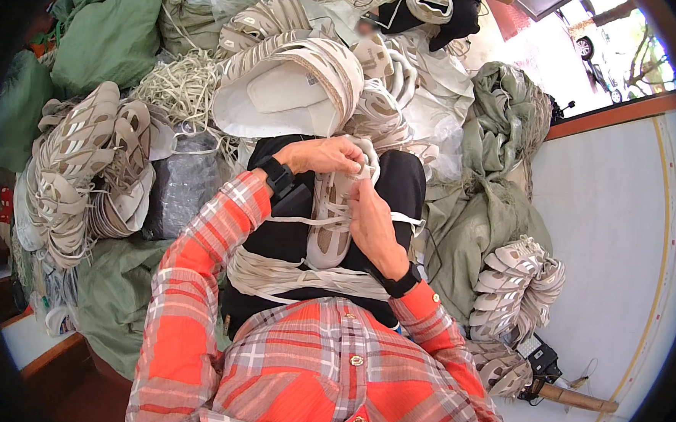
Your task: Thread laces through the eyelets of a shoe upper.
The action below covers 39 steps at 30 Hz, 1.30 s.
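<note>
A beige shoe upper (331,226) lies on my lap, toe toward me, with a white lace threaded through it. My left hand (322,155) pinches the lace at the upper's far end. My right hand (374,227) holds the upper's right side and a strand of the lace (405,218) that runs off to the right. A bundle of loose white laces (296,277) lies across my lap below the upper. Both wrists wear black bands, and my sleeves are red plaid.
Stacks of finished beige uppers sit at my left (80,167), ahead (300,64) and at right (517,285). A tangle of laces (180,84) lies ahead left. Green sacks (110,38) and green cloth (503,120) surround me. A pale floor (611,248) is at right.
</note>
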Motion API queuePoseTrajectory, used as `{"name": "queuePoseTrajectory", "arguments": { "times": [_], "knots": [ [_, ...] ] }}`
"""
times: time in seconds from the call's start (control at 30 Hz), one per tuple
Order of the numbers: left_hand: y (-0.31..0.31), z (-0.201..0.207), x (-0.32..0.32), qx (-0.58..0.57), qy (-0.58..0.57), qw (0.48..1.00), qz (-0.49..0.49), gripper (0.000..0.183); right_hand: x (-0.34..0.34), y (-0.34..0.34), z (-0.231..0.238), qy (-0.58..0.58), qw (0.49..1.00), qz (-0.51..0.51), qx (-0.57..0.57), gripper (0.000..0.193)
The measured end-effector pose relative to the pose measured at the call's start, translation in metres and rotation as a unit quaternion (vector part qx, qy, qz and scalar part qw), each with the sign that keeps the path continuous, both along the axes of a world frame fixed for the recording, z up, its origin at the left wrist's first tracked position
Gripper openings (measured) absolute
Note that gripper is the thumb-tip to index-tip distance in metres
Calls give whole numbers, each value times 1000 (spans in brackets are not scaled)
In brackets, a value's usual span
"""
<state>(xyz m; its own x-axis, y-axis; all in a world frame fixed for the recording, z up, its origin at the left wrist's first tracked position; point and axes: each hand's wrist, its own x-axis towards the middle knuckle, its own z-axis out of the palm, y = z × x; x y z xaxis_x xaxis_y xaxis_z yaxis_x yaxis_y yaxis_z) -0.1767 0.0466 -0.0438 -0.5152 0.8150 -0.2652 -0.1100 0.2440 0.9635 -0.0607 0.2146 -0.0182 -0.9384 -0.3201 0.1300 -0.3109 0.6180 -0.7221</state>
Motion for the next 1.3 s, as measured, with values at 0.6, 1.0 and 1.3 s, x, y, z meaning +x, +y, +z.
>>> {"name": "queuePoseTrajectory", "arguments": {
  "times": [0.6, 1.0, 1.3],
  "knots": [
    [-2, 45, 89, -115, -236, 946, 188, 32, 74, -104, 103, -53, 785, 518, -336, 20],
    [4, 23, 123, -49, -160, 933, 319, 19, 0, 44, 4, 48, 998, 22, -20, 11],
    [23, 32, 129, -39, -33, 882, 468, 21, 0, 19, -3, 169, 983, 63, 42, 11]
  ]
}}
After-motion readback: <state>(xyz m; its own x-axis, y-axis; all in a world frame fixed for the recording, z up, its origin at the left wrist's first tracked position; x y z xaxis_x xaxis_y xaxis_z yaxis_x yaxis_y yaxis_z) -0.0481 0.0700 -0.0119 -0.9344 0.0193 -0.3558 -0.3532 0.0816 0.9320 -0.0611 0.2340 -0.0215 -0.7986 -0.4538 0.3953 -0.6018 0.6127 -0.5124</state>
